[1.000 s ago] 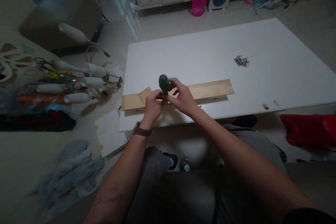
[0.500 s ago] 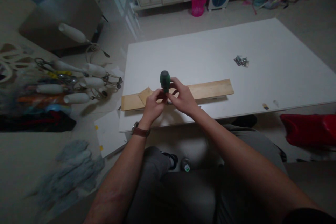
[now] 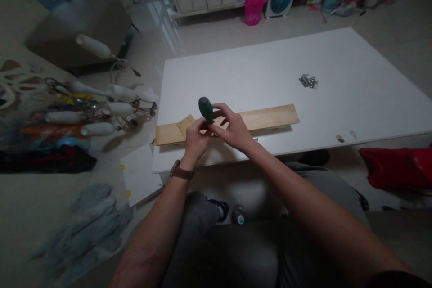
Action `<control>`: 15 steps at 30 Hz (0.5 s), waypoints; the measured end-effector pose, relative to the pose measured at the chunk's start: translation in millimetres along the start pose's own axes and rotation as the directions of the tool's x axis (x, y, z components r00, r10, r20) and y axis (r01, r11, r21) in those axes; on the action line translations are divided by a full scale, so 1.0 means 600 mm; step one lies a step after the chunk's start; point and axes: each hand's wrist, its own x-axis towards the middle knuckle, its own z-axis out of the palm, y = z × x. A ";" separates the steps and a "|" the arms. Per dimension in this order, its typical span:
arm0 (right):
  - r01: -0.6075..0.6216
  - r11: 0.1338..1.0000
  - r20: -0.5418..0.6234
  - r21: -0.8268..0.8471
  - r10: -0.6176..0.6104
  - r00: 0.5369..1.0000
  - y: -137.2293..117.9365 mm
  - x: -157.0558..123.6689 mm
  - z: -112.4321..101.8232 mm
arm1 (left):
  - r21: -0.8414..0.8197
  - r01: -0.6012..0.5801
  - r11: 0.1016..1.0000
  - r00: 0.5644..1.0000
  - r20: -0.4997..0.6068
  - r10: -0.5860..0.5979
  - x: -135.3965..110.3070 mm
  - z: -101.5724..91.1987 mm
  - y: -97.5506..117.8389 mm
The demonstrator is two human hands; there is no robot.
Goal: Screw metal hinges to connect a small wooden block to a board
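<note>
A screwdriver (image 3: 205,110) with a green handle and dark cap stands over a light wooden board (image 3: 270,117), its top leaning slightly left. My right hand (image 3: 232,128) has its thumb and fingers closed on the lower part of the handle. Just below the handle, the fingers of my left hand (image 3: 196,137) are pinched together over the board; what they hold is hidden, as are the shaft and tip. A smaller wooden piece (image 3: 185,123) with small holes lies at an angle on the board, beside my left hand.
The board rests along the near edge of a white tabletop (image 3: 256,76). Several metal brackets (image 3: 308,82) lie in a pile farther right. White lamp-like fittings (image 3: 119,109) crowd the floor at left. A red bag-like object (image 3: 396,166) is at right, and a bottle (image 3: 238,215) stands by my foot.
The screwdriver handle has tipped to the left and come slightly lower. My hands stay close together at it, with the fingers shifted a little; the view has tilted slightly.
</note>
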 end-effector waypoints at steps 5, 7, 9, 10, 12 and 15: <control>0.001 1.000 0.005 0.027 -0.001 1.000 0.000 -0.002 -0.003 | -0.083 0.022 0.996 0.998 0.059 -0.017 0.001 -0.003 -0.002; 0.005 0.999 0.005 0.040 -0.005 1.000 0.001 -0.002 -0.003 | -0.098 0.031 0.995 0.997 0.074 -0.024 0.002 -0.004 0.000; 0.013 0.999 0.004 0.046 -0.013 1.000 0.001 -0.001 -0.002 | -0.095 0.031 0.995 0.995 0.096 -0.022 0.002 -0.005 0.003; 0.015 0.999 0.003 0.046 -0.015 1.000 0.001 -0.001 -0.002 | -0.091 0.028 0.995 0.994 0.105 -0.019 0.001 -0.005 0.004; 0.003 0.999 0.003 0.039 -0.003 1.000 -0.001 -0.001 -0.003 | -0.082 0.020 0.996 0.994 0.113 -0.011 0.001 -0.006 0.007; -0.028 1.000 0.002 0.007 0.028 1.000 -0.003 0.000 -0.003 | -0.036 -0.001 0.999 0.997 0.075 0.004 0.001 -0.007 0.006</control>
